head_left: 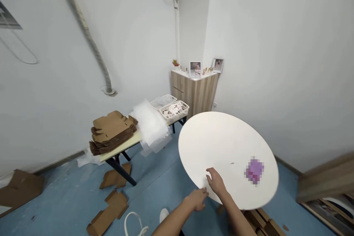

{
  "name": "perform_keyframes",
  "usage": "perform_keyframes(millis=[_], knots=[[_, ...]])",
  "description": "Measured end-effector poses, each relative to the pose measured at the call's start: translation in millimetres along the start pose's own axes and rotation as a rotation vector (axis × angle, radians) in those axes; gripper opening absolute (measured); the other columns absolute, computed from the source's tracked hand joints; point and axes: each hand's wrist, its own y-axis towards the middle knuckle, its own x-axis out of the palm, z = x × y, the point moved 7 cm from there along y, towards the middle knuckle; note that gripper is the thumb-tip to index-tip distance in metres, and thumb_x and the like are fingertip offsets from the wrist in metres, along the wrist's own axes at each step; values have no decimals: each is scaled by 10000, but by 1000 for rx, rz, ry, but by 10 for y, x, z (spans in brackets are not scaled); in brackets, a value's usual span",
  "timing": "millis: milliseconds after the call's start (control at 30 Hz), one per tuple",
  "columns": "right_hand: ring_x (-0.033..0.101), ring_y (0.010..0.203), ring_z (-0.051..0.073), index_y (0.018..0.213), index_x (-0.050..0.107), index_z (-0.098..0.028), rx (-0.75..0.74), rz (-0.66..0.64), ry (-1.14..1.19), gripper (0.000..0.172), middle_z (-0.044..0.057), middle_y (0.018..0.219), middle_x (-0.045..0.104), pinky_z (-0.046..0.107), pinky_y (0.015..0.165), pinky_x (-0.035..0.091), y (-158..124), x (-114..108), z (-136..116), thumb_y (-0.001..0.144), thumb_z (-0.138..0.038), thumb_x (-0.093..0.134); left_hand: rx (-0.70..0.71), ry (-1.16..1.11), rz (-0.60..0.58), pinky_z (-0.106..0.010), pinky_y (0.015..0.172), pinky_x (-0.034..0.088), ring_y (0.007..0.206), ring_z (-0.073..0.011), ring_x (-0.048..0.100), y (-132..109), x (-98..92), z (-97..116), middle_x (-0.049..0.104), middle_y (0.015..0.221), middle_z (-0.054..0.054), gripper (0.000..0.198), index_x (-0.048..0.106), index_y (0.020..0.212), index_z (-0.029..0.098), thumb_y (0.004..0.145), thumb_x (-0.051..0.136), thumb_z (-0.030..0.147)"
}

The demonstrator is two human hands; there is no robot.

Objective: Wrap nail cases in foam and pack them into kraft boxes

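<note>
A round white table point(221, 140) stands in front of me. My left hand point(197, 199) is at its near left edge, fingers apart and holding nothing. Over the near part of the tabletop is my right hand point(215, 181), its fingers spread and slightly curled with nothing between them. To the right of that hand lies a purple and pink item point(254, 170), blurred by pixels. A small dark thin object point(232, 163) rests between the hand and the purple item.
A side table point(132, 141) at the left bears flat brown cardboard point(112, 129), white foam sheets point(152, 123) and white baskets point(174, 118). Behind is a wooden corner cabinet point(203, 90). Cardboard pieces point(109, 214) lie on the floor; boxes point(257, 219) are under the round table.
</note>
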Motion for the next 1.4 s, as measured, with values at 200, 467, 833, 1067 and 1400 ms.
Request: perform_keyframes(millis=[200, 467, 833, 1067, 1400], knots=[[663, 932, 195, 1054, 639, -203, 3, -133, 34, 286, 74, 1066, 692, 295, 827, 479, 1074, 547, -852, 877, -198, 415, -99, -149, 197, -470, 1048, 437, 1237, -300, 558, -705, -878, -1243, 616, 1328, -53, 492, 564, 1313, 281, 824, 527, 321], [655, 949, 189, 1034, 650, -193, -155, -251, -34, 245, 73, 1048, 699, 263, 801, 457, 2344, 1063, -2142, 887, -206, 454, -348, -282, 601, -457, 1003, 467, 1157, -290, 606, -1768, -2179, -2845, 660, 1243, -86, 408, 623, 1229, 237, 857, 487, 335], [634, 976, 188, 1064, 662, -180, -294, -316, -168, 240, 79, 1086, 693, 249, 753, 413, 4033, 1420, -3066, 902, -220, 489, -513, -214, 1046, -393, 918, 522, 1000, -234, 660, -2266, -3656, -4089, 701, 1076, -86, 325, 660, 1102, 190, 886, 434, 279], [623, 933, 186, 985, 656, -183, -180, -175, -167, 155, 65, 1009, 694, 242, 711, 374, 5116, 1270, -3077, 882, -232, 551, -420, -141, 1046, -406, 922, 525, 1032, -223, 642, -1859, -4245, -4493, 683, 1099, -67, 297, 639, 1109, 213, 904, 429, 260], [574, 1042, 238, 1135, 606, -168, -89, 156, -165, 276, 108, 1130, 630, 301, 828, 416, 6437, 1164, -3226, 891, -247, 503, -346, -63, 822, -462, 1162, 295, 1438, -248, 295, -786, -4890, -4806, 336, 1546, -141, 514, 431, 1409, 144, 905, 427, 245]])
